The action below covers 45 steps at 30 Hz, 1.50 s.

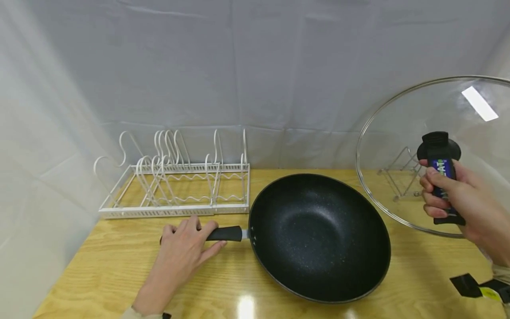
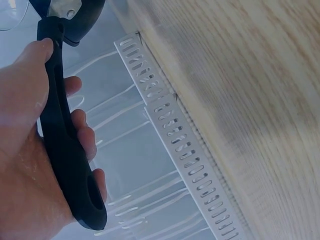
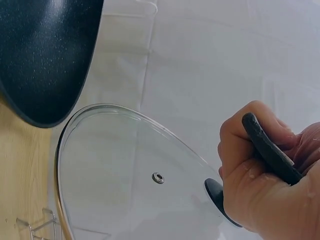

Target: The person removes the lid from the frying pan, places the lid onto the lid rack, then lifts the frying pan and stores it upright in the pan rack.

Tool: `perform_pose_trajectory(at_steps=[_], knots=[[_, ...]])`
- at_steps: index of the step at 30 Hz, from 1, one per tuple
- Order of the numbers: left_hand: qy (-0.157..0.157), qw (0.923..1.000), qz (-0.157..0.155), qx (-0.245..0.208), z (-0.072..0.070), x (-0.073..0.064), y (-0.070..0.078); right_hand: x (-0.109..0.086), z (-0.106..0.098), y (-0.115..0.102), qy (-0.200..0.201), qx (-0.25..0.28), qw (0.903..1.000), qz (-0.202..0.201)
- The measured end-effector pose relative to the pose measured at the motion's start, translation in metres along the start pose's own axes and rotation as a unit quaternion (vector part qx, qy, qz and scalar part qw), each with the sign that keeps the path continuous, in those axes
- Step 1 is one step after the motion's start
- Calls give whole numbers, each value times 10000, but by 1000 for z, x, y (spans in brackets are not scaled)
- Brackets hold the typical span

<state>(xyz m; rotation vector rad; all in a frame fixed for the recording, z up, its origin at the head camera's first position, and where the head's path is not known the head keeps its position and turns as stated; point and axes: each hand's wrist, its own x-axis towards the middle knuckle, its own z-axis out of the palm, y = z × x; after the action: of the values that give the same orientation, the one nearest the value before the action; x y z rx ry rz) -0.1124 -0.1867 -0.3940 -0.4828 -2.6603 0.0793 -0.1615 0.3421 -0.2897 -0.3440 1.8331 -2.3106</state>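
A black wok [image 1: 318,239] with a speckled inside stands on the wooden table, its opening facing up. My left hand [image 1: 181,246] grips its black handle [image 1: 229,233], and in the left wrist view the fingers [image 2: 86,140] curl round that handle. On the right side, my right hand [image 1: 454,190] holds a large glass lid [image 1: 392,128] by its upright black handle [image 1: 435,141], which bears a blue label. The lid is raised and tilted beside the wok, cut off by the head view's right edge. A small metal vent [image 3: 158,178] shows in its glass in the right wrist view.
At the back left, a white wire dish rack [image 1: 175,209] with several curved dividers stands behind my left hand. Through the lid a small wire stand [image 1: 403,177] is visible on the table. Pale sheeting [image 1: 271,79] hangs behind and at the left.
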Motion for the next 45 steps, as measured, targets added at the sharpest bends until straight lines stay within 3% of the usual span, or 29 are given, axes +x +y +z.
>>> perform_pose_trajectory(at_steps=[8, 12, 23, 30, 36, 45], knots=[[56, 10000, -26, -25, 0, 1, 1, -2, -11, -6, 185, 155, 9997, -23], [116, 9999, -19, 43, -1, 1, 2, -4, -14, -9, 441, -9, 9990, -65], [-198, 9996, -90, -159, -3, 0, 4, -9, -26, -8, 881, -292, 9955, -214], [-327, 9993, -121, -117, -5, 0, 4, -9, -34, -6, 868, 43, 9956, -352], [-373, 9991, -172, -89, -5, 1, 4, -9, -41, -5, 1045, -83, 9930, -543], [-372, 9991, -181, -86, -5, -1, 6, -12, -35, -1, 1781, -657, 9816, -190]])
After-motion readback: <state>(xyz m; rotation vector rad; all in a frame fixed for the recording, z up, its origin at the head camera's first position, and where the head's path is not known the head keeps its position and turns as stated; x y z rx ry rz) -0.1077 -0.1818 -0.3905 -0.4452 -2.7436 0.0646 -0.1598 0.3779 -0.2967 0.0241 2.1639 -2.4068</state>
